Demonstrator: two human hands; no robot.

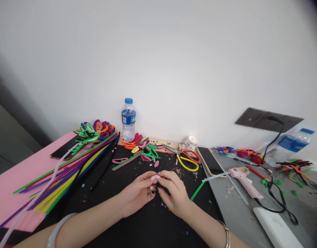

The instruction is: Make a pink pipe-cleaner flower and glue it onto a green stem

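Note:
My left hand [139, 193] and my right hand [175, 193] meet over the black mat [114, 229], fingertips pinched together. Between them sits a small pink piece [155, 179], perhaps a bent pipe cleaner; the fingers cover much of it. Just beyond my fingertips lies another small pink piece [156, 164]. Behind that is a loose pile of looped pipe cleaners, with green loops [151, 151] and pink ones. To the right of the pile rest scissors [188, 164] with red and yellow handles, their blades pointing left.
A bundle of coloured pipe cleaners [62, 179] lies at left, near a phone [66, 147]. A water bottle [128, 119] stands against the wall. At right are another phone [210, 161], a pink glue gun [246, 182] with a black cord, and a white box [276, 227].

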